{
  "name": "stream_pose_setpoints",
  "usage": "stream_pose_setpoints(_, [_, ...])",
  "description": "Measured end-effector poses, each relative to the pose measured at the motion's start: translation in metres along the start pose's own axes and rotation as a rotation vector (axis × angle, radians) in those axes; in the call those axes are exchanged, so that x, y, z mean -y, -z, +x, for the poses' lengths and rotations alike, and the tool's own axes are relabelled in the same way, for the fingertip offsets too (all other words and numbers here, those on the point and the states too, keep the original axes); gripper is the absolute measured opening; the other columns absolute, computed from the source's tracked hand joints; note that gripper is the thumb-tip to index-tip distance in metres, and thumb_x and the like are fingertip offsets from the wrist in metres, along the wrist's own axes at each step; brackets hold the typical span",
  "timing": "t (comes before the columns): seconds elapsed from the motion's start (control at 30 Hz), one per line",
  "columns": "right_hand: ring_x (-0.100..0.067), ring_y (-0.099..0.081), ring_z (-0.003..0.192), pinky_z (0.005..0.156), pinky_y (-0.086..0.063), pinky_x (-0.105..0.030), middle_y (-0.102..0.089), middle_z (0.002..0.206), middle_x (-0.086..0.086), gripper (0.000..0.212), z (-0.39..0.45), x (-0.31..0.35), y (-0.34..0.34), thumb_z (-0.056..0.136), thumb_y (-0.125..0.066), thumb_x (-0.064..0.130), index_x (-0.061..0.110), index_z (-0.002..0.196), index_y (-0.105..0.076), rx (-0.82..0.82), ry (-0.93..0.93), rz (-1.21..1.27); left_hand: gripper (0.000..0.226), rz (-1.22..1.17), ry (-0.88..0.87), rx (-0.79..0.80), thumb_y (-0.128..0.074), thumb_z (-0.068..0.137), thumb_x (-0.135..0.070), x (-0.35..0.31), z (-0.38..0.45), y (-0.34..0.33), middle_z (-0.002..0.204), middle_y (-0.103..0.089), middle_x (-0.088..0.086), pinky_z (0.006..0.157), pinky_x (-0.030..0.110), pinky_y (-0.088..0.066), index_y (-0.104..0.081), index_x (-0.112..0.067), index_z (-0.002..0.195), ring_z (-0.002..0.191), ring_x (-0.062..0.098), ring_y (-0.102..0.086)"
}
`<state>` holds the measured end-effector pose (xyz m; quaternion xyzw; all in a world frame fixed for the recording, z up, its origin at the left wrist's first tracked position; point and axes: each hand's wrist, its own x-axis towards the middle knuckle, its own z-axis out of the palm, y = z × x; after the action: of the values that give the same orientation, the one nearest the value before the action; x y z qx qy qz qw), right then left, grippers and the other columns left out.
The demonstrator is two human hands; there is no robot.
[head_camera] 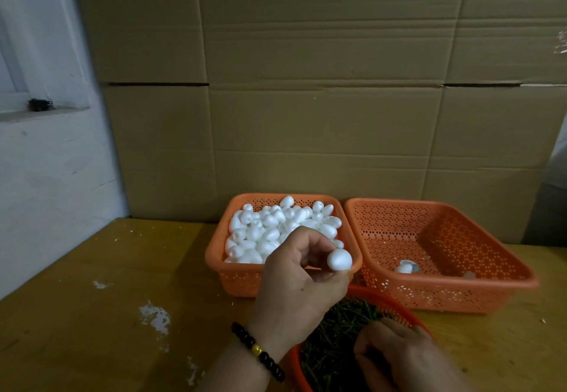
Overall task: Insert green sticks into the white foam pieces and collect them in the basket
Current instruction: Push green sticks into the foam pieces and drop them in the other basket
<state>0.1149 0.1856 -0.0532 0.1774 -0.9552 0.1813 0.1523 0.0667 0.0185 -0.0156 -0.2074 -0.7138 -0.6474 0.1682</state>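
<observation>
Cardboard wall (322,85) backs a table (107,299). A nearly bare basket (454,293) sits beside a foam-filled basket (233,281). The right hand (405,358), fingers curled, reaches into green sticks (331,339); whether it holds one I cannot tell. The left hand (294,287) pinches a foam piece (339,259).

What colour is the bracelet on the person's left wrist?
Mostly black beads with one gold bead, on the bracelet below the left hand; seen in the head view.
</observation>
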Motion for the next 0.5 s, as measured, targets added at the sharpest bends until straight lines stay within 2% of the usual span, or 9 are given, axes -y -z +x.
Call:
stream_pose_setpoints(0.1, [-0.001, -0.054, 0.052, 0.053, -0.05, -0.018, -0.053, 0.062, 0.024, 0.025, -0.0006, -0.0044, -0.0042, 0.055, -0.075, 0.03, 0.038, 0.065, -0.053, -0.04, 0.032, 0.011, 0.02, 0.007, -0.017, -0.002, -0.076, 0.067, -0.026, 0.0002, -0.0006, -0.0004, 0.084, -0.069, -0.008, 0.067, 0.02, -0.051, -0.063, -0.029, 0.083, 0.08, 0.008, -0.065])
stream_pose_setpoints(0.23, [0.002, -0.052, 0.05, 0.052, -0.05, -0.016, -0.051, 0.061, 0.026, 0.022, -0.0009, -0.0035, -0.0042, 0.055, -0.071, 0.033, 0.039, 0.064, -0.052, -0.031, 0.033, 0.006, 0.021, 0.04, -0.031, -0.005, -0.077, 0.07, -0.019, 0.0003, -0.0011, -0.0009, 0.083, -0.068, -0.007, 0.067, 0.021, -0.053, -0.065, -0.029, 0.084, 0.079, 0.008, -0.064])
stream_pose_setpoints(0.4, [0.006, -0.051, 0.051, 0.053, -0.05, -0.015, -0.051, 0.062, 0.026, 0.026, -0.0005, -0.005, -0.0053, 0.054, -0.075, 0.034, 0.04, 0.065, -0.053, -0.022, 0.027, -0.006, 0.025, 0.078, -0.026, -0.032, -0.078, 0.066, -0.03, -0.0024, -0.0017, -0.0022, 0.081, -0.068, -0.011, 0.066, 0.02, -0.052, -0.066, -0.032, 0.087, 0.074, 0.016, -0.063])
stream_pose_setpoints(0.5, [0.002, -0.055, 0.058, 0.06, -0.053, -0.021, -0.053, 0.065, 0.026, 0.021, -0.0009, -0.0085, -0.0065, 0.059, -0.075, 0.036, 0.039, 0.069, -0.057, -0.008, 0.042, 0.036, 0.026, 0.088, -0.017, -0.03, -0.081, 0.066, -0.03, -0.0033, -0.0024, -0.0029, 0.083, -0.068, -0.013, 0.067, 0.019, -0.052, -0.067, -0.033, 0.088, 0.074, 0.01, -0.063])
